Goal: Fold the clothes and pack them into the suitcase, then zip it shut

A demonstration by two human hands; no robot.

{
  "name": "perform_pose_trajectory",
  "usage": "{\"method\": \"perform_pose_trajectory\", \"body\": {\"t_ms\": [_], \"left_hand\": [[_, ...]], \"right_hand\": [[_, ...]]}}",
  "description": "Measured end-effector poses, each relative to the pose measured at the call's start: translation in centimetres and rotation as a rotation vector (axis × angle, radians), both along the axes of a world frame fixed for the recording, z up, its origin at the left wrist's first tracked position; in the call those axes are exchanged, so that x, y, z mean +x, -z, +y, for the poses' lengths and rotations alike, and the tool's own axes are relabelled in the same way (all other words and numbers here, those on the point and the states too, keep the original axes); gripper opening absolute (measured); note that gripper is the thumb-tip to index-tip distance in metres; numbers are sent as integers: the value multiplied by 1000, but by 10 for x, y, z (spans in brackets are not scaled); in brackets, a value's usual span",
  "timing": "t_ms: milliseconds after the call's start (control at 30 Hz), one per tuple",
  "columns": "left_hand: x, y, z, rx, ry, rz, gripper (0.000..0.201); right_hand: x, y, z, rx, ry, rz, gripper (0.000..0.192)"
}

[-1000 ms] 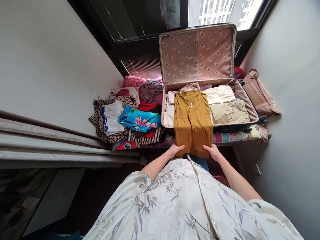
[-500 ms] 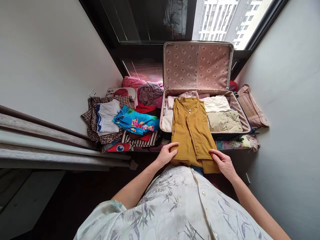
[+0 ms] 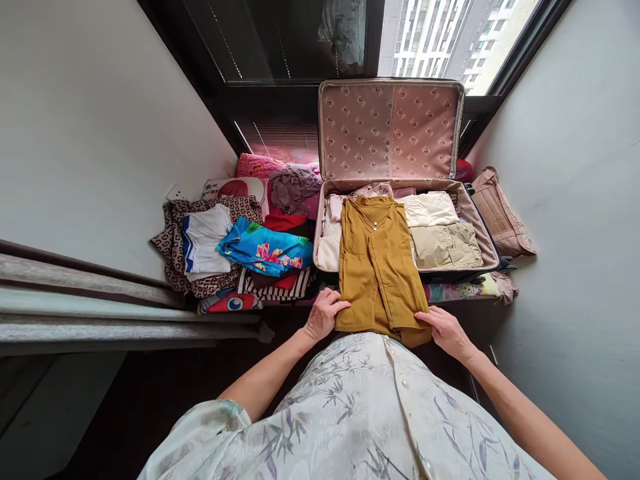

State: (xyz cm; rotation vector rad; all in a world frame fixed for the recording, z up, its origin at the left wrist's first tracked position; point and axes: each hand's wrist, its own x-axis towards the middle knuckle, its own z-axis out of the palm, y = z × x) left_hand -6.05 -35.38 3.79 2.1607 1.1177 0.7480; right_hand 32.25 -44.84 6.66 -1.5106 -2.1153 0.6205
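Note:
A mustard-yellow top (image 3: pixel 377 267) with a V-neck and small buttons lies front up. Its upper part rests over the open suitcase (image 3: pixel 323 267), and its lower part hangs past the front edge towards my body. My left hand (image 3: pixel 324 315) pinches the top's left side near the hem. On the opposite side, my right hand (image 3: pixel 447 331) grips the lower right edge between thumb and fingers. Both sleeves lie lengthwise down the front. Beside the top, inside the case, are folded cream clothing (image 3: pixel 433 208) and folded beige clothing (image 3: pixel 445 245).
Left of the case are a blue floral garment (image 3: pixel 267 247), a folded white garment (image 3: pixel 207 237) and a brown patterned cloth (image 3: pixel 173 233). A pink bag-like item (image 3: pixel 503 213) leans by the right wall. Behind stands a window (image 3: pixel 430 40); curtains (image 3: pixel 100 293) hang at left.
The view has shifted slightly, moving the scene left. Both hands stay at the top's lower edges, and the lower right corner of the fabric has drawn inward a little.

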Motion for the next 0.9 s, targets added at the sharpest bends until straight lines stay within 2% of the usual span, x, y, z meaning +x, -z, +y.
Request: {"method": "perform_pose_trajectory", "body": {"t_ms": [67, 100, 167, 267, 300, 367, 467, 533, 567, 633, 667, 733, 800, 900], "left_hand": [[6, -9, 5, 110, -67, 5, 22], [7, -16, 9, 126, -50, -2, 17], [7, -33, 19, 69, 88, -18, 10], [2, -56, 47, -173, 332, -101, 18], [1, -61, 61, -269, 365, -158, 23], [5, -69, 100, -473, 338, -301, 34], [26, -73, 178, -686, 149, -523, 51], [47, -69, 230, -781, 24, -646, 64], [57, -63, 251, -878, -38, -697, 72], [71, -44, 278, -1125, -158, -729, 83], [74, -32, 284, -1239, -210, -713, 85], [74, -8, 282, -1344, -274, -657, 81], [69, 11, 270, -1347, -319, -622, 76], [63, 22, 254, -1292, -417, -585, 68]], "right_hand": [[-1, -14, 11, 114, -7, -59, 52], [-1, -23, 16, 151, -6, -66, 50], [0, -42, 30, 161, -26, -19, 45], [9, -70, 61, -36, -102, 169, 38], [13, -78, 76, -136, -101, 243, 34], [21, -93, 119, -312, -38, 391, 26], [26, -103, 210, -410, 116, 651, 36], [22, -94, 277, -417, 214, 869, 47], [18, -84, 306, -445, 261, 968, 50], [10, -52, 346, -578, 348, 1081, 52], [6, -32, 356, -677, 382, 1087, 52], [3, 8, 357, -819, 433, 1054, 46], [5, 41, 343, -860, 455, 1048, 42], [13, 63, 323, -865, 447, 1079, 46]]}}
